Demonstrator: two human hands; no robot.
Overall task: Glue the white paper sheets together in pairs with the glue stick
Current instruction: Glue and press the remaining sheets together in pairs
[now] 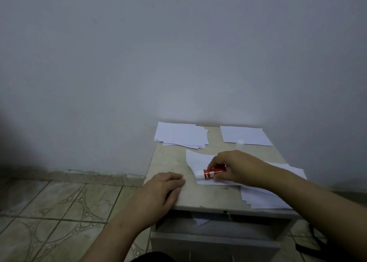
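**Glue stick lies sideways over a thin loose sheet**

The right hand [234,167] grasps the red glue stick [212,173], held lying across the top white sheet [198,158] at mid-table. The left hand [161,190] rests empty, fingers loosely curled, on the bare table top [168,158]. The stick looks light and rigid, best gripped round its barrel. The paper is likely limp and prone to sliding, so it wants pinning flat.

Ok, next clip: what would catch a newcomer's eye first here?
The red glue stick, lying nearly flat in the right hand over a white sheet at the middle of the small table. Next, the left hand resting at the table's near left edge, and the paper stack at the back left by the wall.
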